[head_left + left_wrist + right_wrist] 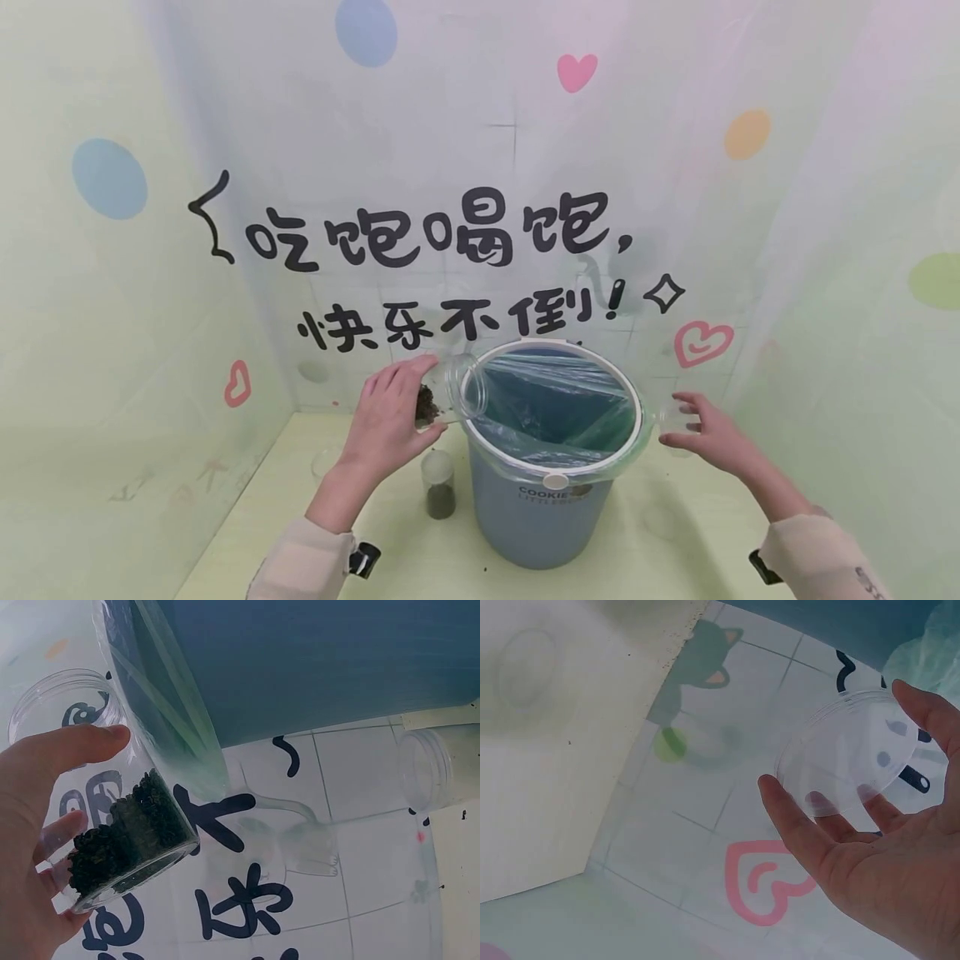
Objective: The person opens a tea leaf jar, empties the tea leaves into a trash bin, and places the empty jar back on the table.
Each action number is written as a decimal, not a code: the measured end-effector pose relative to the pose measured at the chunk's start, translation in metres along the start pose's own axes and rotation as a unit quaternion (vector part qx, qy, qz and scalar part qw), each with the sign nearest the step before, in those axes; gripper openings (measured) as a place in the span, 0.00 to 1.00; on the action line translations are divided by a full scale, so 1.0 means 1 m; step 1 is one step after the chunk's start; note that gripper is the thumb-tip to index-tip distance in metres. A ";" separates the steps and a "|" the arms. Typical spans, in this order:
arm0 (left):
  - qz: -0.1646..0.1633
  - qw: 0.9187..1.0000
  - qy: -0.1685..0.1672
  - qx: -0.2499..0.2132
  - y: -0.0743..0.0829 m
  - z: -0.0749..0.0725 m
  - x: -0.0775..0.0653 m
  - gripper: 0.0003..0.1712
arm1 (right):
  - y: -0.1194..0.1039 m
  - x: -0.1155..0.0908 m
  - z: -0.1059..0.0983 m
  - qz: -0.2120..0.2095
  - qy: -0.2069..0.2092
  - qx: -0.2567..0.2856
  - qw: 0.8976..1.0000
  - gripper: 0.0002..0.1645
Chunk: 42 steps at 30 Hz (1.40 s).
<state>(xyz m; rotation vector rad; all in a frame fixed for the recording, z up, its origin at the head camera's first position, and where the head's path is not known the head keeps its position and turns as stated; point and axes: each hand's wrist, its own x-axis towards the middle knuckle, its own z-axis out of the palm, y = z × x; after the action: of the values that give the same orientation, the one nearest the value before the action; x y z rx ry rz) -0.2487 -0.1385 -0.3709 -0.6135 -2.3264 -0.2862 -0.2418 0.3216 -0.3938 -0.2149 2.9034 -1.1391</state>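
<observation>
My left hand (pixel 388 412) grips a clear jar (pixel 97 780) around its side, tipped over the left rim of a blue bin (pixel 536 521). Dark, crumbly bits (pixel 131 836) lie in the lower part of the jar, near its base. Its mouth overlaps the bin's opening in the head view. To the right of the bin, my right hand (pixel 716 437) holds a clear round lid (pixel 847 754) by its edge, thumb and fingers spread around it. A clear plastic bag (pixel 525 446) lines the bin and folds out over its white rim.
A second clear jar (pixel 438 487) with dark contents stands on the pale table (pixel 255 533), left of the bin. Farther left is another clear item (pixel 324 462), partly behind my wrist. A faint clear disc (pixel 663 521) lies right of the bin. A printed curtain (pixel 465 125) hangs behind.
</observation>
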 end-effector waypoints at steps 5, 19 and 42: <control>-0.001 1.000 -0.002 0.000 0.001 0.000 0.000 0.55 | 0.018 -0.003 0.009 -0.008 0.029 -0.048 0.998 0.51; 0.001 1.000 0.000 -0.002 0.000 0.000 0.002 0.55 | 0.068 -0.008 0.035 0.010 0.049 -0.120 0.992 0.50; 0.003 1.000 0.002 -0.001 0.002 0.001 0.003 0.55 | 0.117 -0.018 0.073 0.110 -0.014 -0.144 0.983 0.50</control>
<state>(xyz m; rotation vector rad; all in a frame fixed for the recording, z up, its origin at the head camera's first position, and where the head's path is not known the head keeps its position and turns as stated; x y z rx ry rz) -0.2500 -0.1351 -0.3691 -0.6208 -2.3201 -0.2870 -0.2331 0.3593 -0.5274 0.0866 2.9613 -0.6781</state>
